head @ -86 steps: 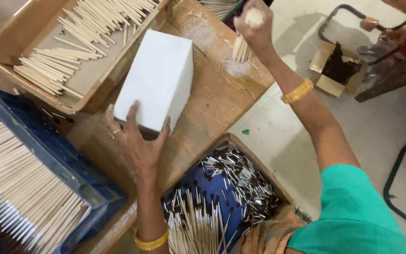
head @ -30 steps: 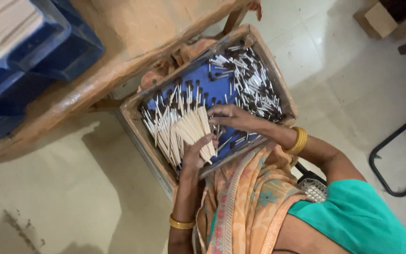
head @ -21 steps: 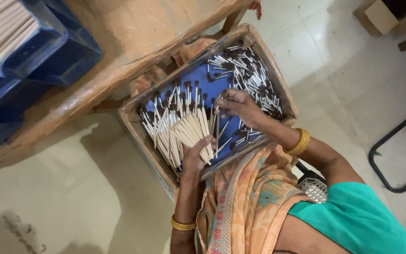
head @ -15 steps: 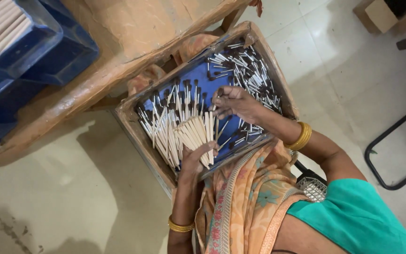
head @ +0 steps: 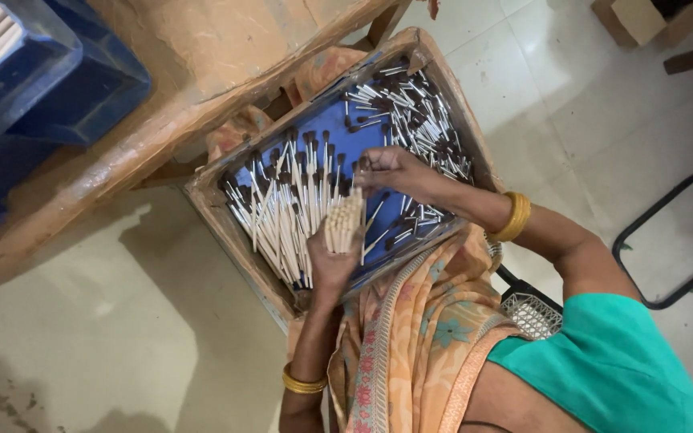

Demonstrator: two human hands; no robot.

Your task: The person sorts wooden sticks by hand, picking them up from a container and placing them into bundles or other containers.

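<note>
Right hand shifted nearer the stick bundle gripped by left hand, pinching sticks mid-tray, rims clear.

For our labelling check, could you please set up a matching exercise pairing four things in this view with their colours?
Things:
1. crate
2. bangle on the right hand's wrist
3. bundle of sticks in the left hand
4. floor

Colours:
A. pale tan
B. blue
C. off-white
D. gold

Pairs: 1-B, 2-D, 3-A, 4-C. The left hand grips the bundle; the right hand reaches among the dark-tipped sticks.
</note>
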